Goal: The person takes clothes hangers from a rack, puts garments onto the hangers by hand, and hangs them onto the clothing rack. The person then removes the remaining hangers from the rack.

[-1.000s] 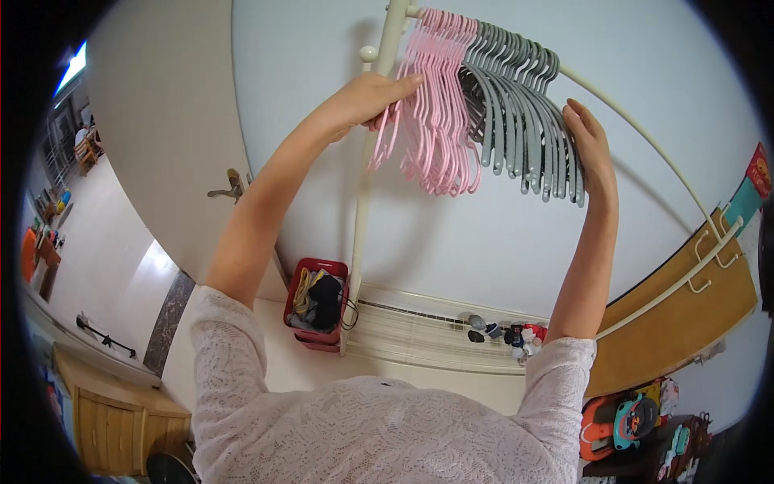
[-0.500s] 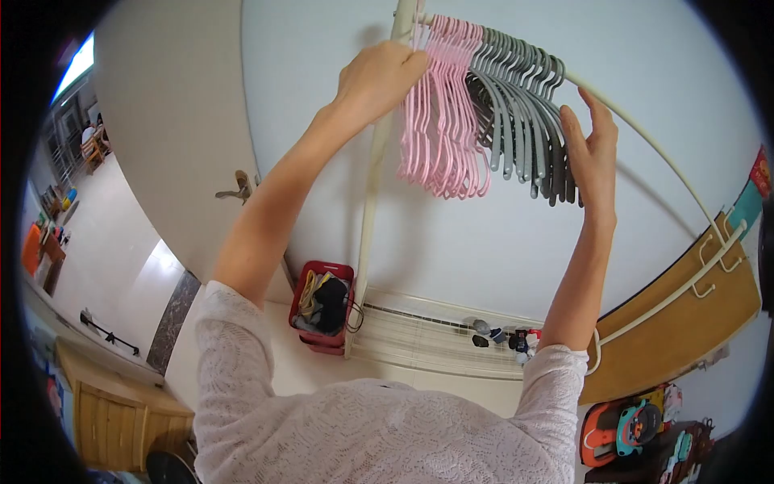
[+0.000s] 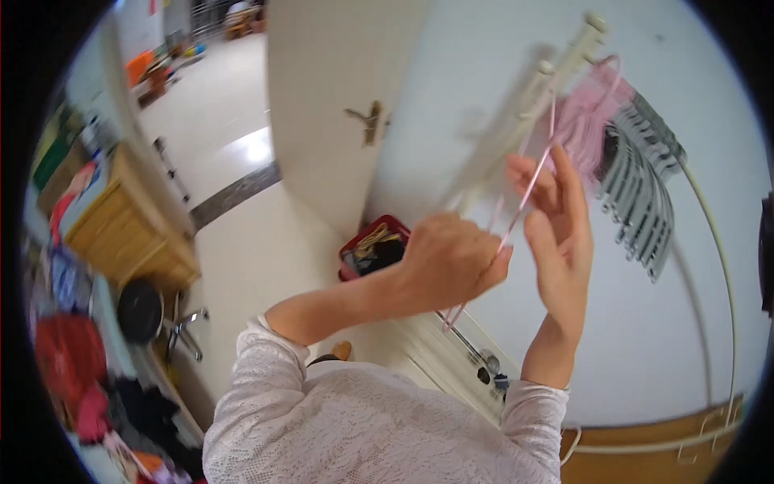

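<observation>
My left hand [image 3: 455, 266] is closed around a thin pink hanger [image 3: 528, 189], held in front of me apart from the others. Beside it, my right hand [image 3: 562, 254] has its thumb and fingers apart, with the hanger passing close to the fingertips; whether they touch it is unclear. Behind my hands, a bunch of pink hangers [image 3: 582, 117] is on the rack, looking blurred. A row of grey hangers [image 3: 641, 194] follows along the curved rail [image 3: 711, 226].
A red basket [image 3: 348, 255] of cables and dark items stands by the rack's foot. To the left are a door [image 3: 339, 81], a wooden cabinet [image 3: 133, 230] and a black round stool [image 3: 139, 311]. Clothes [image 3: 145, 411] are heaped at lower left.
My left hand has come down from the rack holding a pink hanger. My right hand has left the grey hangers and moved close to it. The view has turned left.
</observation>
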Available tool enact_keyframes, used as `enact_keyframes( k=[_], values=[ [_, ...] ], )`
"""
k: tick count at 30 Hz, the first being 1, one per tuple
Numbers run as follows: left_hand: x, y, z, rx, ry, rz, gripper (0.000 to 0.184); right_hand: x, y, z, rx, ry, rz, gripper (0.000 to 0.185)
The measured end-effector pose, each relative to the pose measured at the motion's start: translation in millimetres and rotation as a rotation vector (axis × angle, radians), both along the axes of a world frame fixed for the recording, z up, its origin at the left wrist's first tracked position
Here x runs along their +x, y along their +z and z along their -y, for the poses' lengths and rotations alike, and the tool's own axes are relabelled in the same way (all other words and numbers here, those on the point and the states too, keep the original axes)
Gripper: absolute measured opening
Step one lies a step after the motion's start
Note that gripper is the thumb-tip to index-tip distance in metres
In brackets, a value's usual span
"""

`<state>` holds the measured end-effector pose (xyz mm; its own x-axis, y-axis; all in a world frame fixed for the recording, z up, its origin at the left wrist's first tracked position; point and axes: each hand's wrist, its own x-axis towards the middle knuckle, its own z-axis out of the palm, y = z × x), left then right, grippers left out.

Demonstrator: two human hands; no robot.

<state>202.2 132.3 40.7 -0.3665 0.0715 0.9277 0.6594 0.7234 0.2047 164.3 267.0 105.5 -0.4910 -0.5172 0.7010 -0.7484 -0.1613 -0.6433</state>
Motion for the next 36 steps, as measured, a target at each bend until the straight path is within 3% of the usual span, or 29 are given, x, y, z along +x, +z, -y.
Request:
enact_keyframes(
  k=[2,4,6,8,9,11,14,17,22,28,36],
  values=[
    [24.6,-28.1,-0.2,0.017,0.092,0.031,0.027,19.3,-16.7,16.8,-0.007,0.124,0.035,0.057],
    [45.8,-50.3,-3.0,0.035,0.173,0.06,0.025,42.6,-26.5,27.2,-0.014,0.273,0.424,0.055],
    [63.8,-68.5,-4.8,0.071,0.287,0.015,0.023,50.8,-44.8,38.4,-0.013,0.398,0.452,0.058],
    [83.4,-85.5,-8.2,0.066,0.376,0.018,0.022,61.7,-59.5,47.7,0.032,0.363,0.517,0.036],
    [95.7,-90.2,-7.9,0.044,0.422,0.073,0.022,66.1,-65.3,53.4,0.049,0.409,0.527,0.036],
    [117.2,-108.4,-6.2,0.011,0.503,0.162,0.026,70.6,-75.6,65.7,0.122,0.471,0.668,0.011],
    [149.3,-139.8,-2.1,-0.015,0.499,0.326,0.025,78.3,-100.9,89.9,0.201,0.489,0.835,0.021],
    [190.9,-173.8,10.4,0.0,0.534,0.533,0.027,90.1,-132.0,109.0,0.251,0.515,0.776,0.031],
    [286.7,-219.1,48.9,0.065,0.601,0.815,0.023,126.6,-173.7,144.0,0.305,0.562,0.764,0.032],
    [429.5,-237.6,97.0,0.499,0.751,0.91,0.022,205.7,-208.9,222.4,0.425,0.653,0.749,0.027],
    [560.9,-249.3,129.4,0.643,1.025,0.883,0.022,347.1,-236.8,327.9,0.572,0.893,0.705,0.024]
  ],
)
